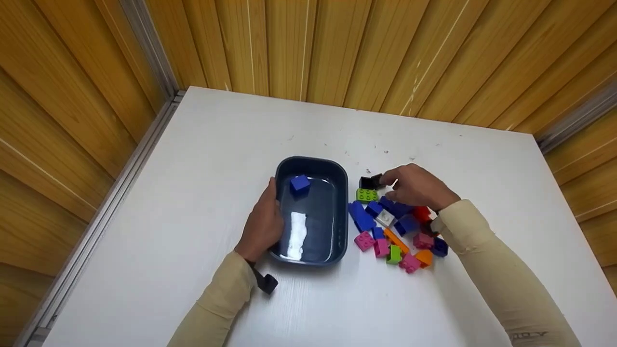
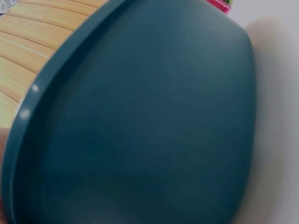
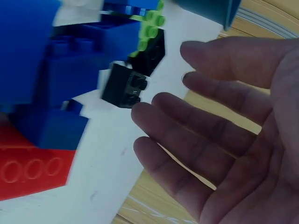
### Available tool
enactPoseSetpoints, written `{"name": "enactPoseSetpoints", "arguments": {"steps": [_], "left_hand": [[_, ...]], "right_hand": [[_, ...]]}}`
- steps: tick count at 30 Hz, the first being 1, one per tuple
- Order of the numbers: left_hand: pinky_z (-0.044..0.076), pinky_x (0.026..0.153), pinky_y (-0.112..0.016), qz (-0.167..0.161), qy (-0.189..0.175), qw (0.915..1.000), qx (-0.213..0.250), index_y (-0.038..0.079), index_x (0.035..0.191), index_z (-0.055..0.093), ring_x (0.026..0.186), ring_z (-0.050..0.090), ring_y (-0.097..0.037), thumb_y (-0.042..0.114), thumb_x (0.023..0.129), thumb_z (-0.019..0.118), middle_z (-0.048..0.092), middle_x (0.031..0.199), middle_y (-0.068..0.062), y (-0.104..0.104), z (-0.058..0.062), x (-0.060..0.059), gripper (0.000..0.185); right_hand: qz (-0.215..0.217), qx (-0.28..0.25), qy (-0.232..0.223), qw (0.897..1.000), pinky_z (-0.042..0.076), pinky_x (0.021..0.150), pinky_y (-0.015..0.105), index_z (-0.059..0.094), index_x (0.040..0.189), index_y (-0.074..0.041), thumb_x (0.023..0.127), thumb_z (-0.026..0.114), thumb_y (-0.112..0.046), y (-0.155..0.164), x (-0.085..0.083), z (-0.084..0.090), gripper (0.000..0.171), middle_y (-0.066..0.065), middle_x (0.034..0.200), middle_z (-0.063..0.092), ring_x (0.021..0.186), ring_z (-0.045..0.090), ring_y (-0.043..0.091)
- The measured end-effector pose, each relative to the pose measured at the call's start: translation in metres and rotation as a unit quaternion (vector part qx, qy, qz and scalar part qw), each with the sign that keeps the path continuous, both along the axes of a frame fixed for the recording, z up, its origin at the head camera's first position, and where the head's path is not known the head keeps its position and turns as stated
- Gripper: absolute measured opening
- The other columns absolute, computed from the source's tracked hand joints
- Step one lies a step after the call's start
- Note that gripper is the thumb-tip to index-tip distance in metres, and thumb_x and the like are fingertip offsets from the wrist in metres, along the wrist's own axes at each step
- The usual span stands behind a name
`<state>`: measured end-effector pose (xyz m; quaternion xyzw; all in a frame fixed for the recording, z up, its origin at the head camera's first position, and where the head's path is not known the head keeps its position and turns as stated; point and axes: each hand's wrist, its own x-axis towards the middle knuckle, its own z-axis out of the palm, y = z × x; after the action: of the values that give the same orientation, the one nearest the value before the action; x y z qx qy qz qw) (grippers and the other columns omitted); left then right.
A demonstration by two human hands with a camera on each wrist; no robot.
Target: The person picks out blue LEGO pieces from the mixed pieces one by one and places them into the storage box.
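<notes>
A dark blue rectangular dish (image 1: 313, 259) stands at the middle of the table with one blue toy brick (image 1: 300, 184) inside. My left hand (image 1: 262, 224) grips its left side, thumb over the rim and fingers along the outer wall. In the left wrist view the dish's outer wall (image 2: 149, 112) fills most of the picture and hides the fingers. My right hand (image 1: 415, 185) reaches over the far side of the brick pile, fingers apart and nothing between them. Close by its fingertips lies a black brick (image 3: 124, 86) with studs, beside another black brick (image 1: 367, 183).
Loose bricks lie right of the dish: a lime one (image 1: 367, 194), a white one (image 1: 385, 218), a long orange one (image 1: 396, 241), a pink one (image 1: 364, 241), a red one (image 1: 421, 213) and several blue ones. Wood-patterned panels (image 1: 328, 53) border the white table (image 1: 144, 231).
</notes>
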<state>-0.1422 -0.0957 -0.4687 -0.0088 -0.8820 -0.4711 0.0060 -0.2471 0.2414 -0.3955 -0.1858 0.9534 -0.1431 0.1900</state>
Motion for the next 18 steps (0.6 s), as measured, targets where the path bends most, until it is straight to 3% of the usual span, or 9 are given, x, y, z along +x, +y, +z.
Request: {"name": "enactPoseSetpoints", "arguments": {"steps": [7, 18], "left_hand": [[0.025, 0.131, -0.049, -0.002, 0.006, 1.0000, 0.000, -0.002, 0.165, 0.017, 0.161, 0.025, -0.033, 0.008, 0.110, 0.034, 0.026, 0.172, -0.019, 0.000, 0.000, 0.000, 0.059], [0.026, 0.130, -0.051, 0.000, 0.017, 0.9999, -0.001, -0.004, 0.164, 0.019, 0.159, 0.028, -0.037, 0.006, 0.109, 0.035, 0.028, 0.170, -0.022, -0.001, -0.002, 0.000, 0.058]], "right_hand": [[0.009, 0.032, -0.045, 0.998, 0.057, 0.102, 0.056, 0.070, 0.136, -0.013, 0.096, 0.073, -0.013, 0.002, 0.007, -0.017, 0.041, 0.018, 0.133, 0.071, 0.118, 0.069, 0.037], [0.022, 0.062, -0.032, 0.997, 0.054, 0.106, 0.059, 0.071, 0.135, -0.012, 0.094, 0.075, -0.011, -0.001, 0.008, -0.023, 0.041, 0.017, 0.131, 0.072, 0.114, 0.069, 0.037]]}}
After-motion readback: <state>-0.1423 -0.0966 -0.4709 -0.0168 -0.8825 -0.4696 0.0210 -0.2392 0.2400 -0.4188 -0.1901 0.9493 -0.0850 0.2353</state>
